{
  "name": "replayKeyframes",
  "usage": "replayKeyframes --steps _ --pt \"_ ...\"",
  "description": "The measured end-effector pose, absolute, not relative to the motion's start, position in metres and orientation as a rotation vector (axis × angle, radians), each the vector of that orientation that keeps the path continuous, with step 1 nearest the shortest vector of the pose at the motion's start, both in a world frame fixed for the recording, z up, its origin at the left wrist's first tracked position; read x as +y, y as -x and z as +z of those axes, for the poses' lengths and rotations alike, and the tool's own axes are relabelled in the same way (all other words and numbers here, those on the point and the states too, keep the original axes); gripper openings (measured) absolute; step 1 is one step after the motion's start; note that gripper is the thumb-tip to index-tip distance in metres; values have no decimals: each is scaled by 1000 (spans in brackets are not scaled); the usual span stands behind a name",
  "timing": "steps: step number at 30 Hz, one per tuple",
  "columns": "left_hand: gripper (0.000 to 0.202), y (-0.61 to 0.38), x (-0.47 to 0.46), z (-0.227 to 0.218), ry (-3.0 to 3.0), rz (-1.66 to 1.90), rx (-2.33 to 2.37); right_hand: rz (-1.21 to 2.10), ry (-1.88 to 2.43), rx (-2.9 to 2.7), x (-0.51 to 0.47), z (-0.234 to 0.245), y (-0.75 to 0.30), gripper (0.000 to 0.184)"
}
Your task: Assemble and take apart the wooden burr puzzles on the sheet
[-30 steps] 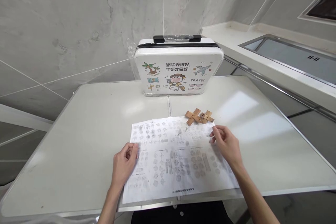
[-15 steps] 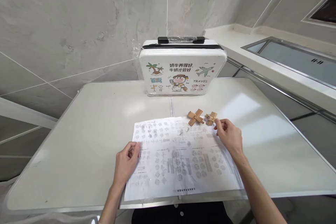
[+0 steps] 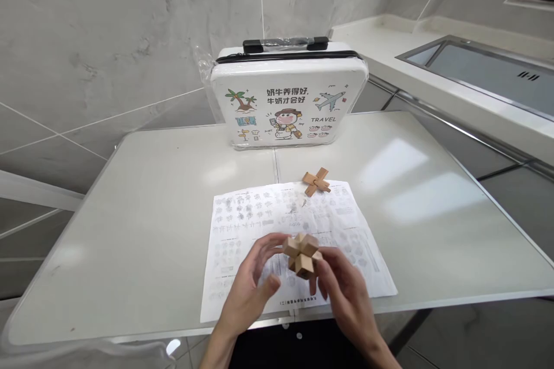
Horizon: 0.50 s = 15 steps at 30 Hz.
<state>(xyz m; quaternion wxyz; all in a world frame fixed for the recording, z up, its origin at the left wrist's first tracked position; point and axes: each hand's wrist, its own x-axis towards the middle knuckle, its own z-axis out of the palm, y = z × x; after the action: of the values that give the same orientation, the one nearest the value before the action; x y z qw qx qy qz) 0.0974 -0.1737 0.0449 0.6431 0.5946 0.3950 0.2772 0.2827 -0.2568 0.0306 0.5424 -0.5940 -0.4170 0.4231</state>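
A wooden interlocking burr puzzle (image 3: 302,255) of pale crossed blocks is held above the printed sheet. My right hand (image 3: 341,288) grips its right side between thumb and fingers. On the other side, my left hand (image 3: 255,277) is curved open with the thumb well apart. Its fingertips reach the puzzle's left edge, though I cannot tell whether they touch it. A second wooden puzzle (image 3: 317,182), flatter and cross-shaped, lies at the far edge of the paper sheet (image 3: 251,225), which carries rows of small grey diagrams.
The sheet lies on a white folding table (image 3: 142,230) with a centre seam. At the back stands a white cartoon-printed case (image 3: 289,98) in clear plastic wrap, with a black handle. A counter with a sink (image 3: 489,75) runs along the right.
My right hand has lifted the burr puzzle from the sheet's far right and brought it nearer to me. My left hand has left the sheet's left edge and come up beside the puzzle, opening.
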Motion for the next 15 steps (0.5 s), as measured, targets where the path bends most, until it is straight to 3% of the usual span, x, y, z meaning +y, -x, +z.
replayKeyframes --steps 2,9,15 --pt "92 -105 -176 43 -1268 583 842 1093 1325 -961 -258 23 -272 29" --pt "69 -103 -173 42 -1244 453 831 1723 1062 -984 -252 19 -296 30" --pt "70 -103 -169 43 -1356 350 756 1832 1093 -1131 -247 23 -320 27"
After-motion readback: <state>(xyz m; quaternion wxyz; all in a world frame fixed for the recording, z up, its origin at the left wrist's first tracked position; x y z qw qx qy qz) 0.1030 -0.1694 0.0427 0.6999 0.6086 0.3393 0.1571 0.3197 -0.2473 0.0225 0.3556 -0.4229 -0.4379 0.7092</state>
